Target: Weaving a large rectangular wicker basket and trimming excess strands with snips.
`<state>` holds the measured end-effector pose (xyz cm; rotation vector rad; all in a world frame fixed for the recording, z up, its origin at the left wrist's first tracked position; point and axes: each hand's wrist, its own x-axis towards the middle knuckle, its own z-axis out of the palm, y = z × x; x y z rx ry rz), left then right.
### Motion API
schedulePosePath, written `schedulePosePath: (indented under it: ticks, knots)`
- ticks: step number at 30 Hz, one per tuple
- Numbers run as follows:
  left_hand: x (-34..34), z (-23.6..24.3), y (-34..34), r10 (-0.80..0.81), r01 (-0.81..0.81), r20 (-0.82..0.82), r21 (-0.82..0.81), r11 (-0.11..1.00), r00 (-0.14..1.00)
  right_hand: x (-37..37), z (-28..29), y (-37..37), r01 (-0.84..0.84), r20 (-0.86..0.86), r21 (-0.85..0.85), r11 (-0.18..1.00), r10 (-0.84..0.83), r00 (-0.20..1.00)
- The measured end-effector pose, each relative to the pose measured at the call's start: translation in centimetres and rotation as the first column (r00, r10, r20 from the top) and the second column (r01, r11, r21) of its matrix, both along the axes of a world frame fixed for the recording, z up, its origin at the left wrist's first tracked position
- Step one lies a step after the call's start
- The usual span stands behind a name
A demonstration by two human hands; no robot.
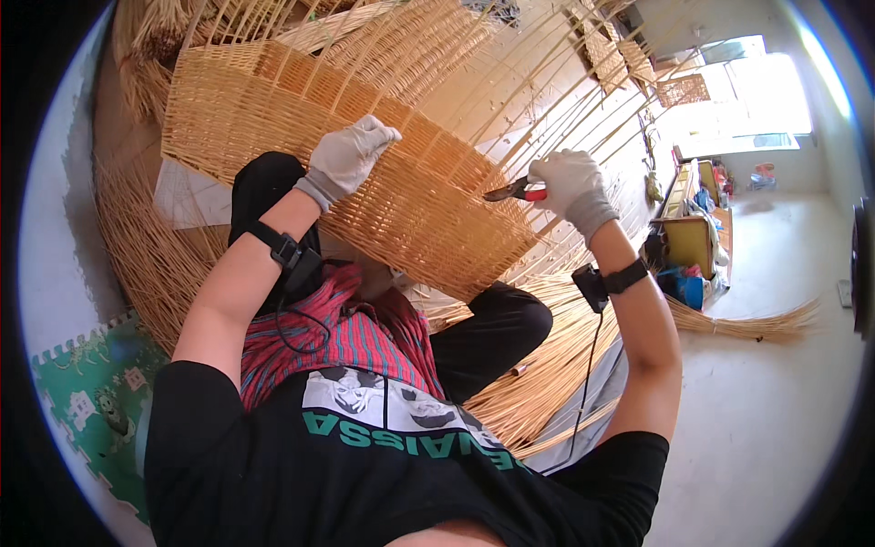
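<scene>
A large woven wicker basket [428, 205] lies across my lap, its upright stakes fanning out on the far side. My left hand [344, 162], in a pale work glove, is over the middle of the weave. Its fingers are pinched together, and whatever may be between them is too small to make out. To the right, my gloved right hand [572, 187] is closed round red-handled pruning shears [507, 192]. The dark blades point left, over the right part of the weave. I cannot tell whether they touch it.
Another woven wicker piece [406, 46] lies beyond the basket. Bundles of loose rods [137, 246] spread on the left, and more rods [538, 356] lie by my right knee. At the right, a yellow bin [688, 246] stands near a bright window [756, 100]. A green foam mat [96, 410] is at lower left.
</scene>
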<state>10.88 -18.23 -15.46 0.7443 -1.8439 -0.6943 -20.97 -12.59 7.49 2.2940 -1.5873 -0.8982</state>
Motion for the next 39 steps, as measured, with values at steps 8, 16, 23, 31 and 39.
schedulePosePath:
  ticks: [8,16,23,31,39]
  knots:
    - [-6.6,3.8,4.9,-0.04,0.066,0.215,-0.113,0.991,0.976,1.0,-0.8,-0.1,-0.124,-0.04,-0.062,0.99,0.121,0.992]
    - [-12.6,3.2,5.3,0.153,-0.129,0.525,-0.082,0.988,0.837,0.3,-1.6,0.8,0.057,-0.078,0.02,0.998,-0.055,0.995]
    - [-12.3,2.8,4.8,0.046,-0.085,0.367,0.088,0.992,0.929,0.6,-2.8,1.3,-0.103,-0.015,-0.087,0.991,0.103,0.995]
    - [-14.3,3.6,5.9,-0.084,0.082,0.472,0.025,0.996,0.878,-3.6,1.0,2.9,-0.008,-0.018,-0.047,0.999,0.007,1.0]
    - [-15.6,3.2,7.2,-0.061,0.063,0.351,0.004,0.998,0.934,-4.9,-1.6,3.8,0.098,-0.028,0.021,0.995,-0.097,0.995]
